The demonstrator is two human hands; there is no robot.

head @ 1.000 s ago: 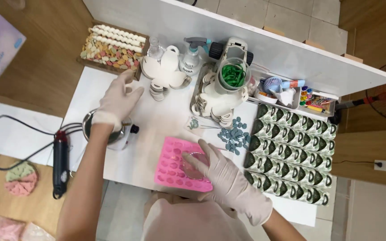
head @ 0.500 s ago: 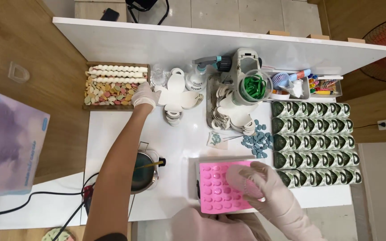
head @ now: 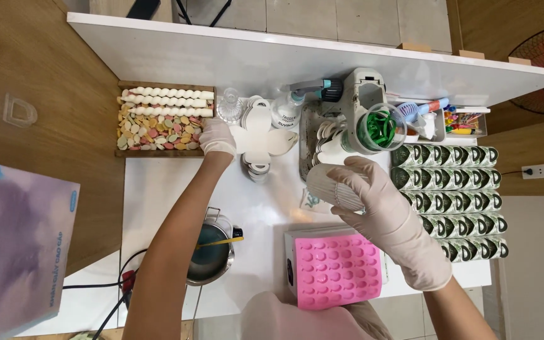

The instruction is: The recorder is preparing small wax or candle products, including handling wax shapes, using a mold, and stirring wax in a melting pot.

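The right hand (head: 390, 217), gloved, is wrapping its fingers around a stack of ribbed paper cups (head: 335, 187), holding it on its side just above the white table (head: 158, 182), w/ the pink mold (head: 338, 269) sitting near the body just below it. The left hand (head: 217, 137), also gloved, is reaching to the far left, fingers curled loosely and resting at the right edge of the wooden tray (head: 166, 118) of pastel pieces, beside some white cut-out cards (head: 260, 140); can't tell if it's actually pinching anything. The cup stack is looking light and thin-walled, prob easy to crush or dent, so a broad grip around the middle w/ mild pressure seems best, not a squeeze at the open rim. The ribbing is giving some friction against the glove, so slipping seems unlikely, but the cups could be sliding apart from each other if tipped mouth-down. The mold is looking soft and floppy, likely silicone, so it would be sagging if lifted by one edge. Near left, a small metal pot (head: 212, 255) w/ a stick in it is sitting on the table. To the right, rows of dark green round tins (head: 451, 198) are lining up, w/ a cup of green ribbon (head: 379, 129) farther back.
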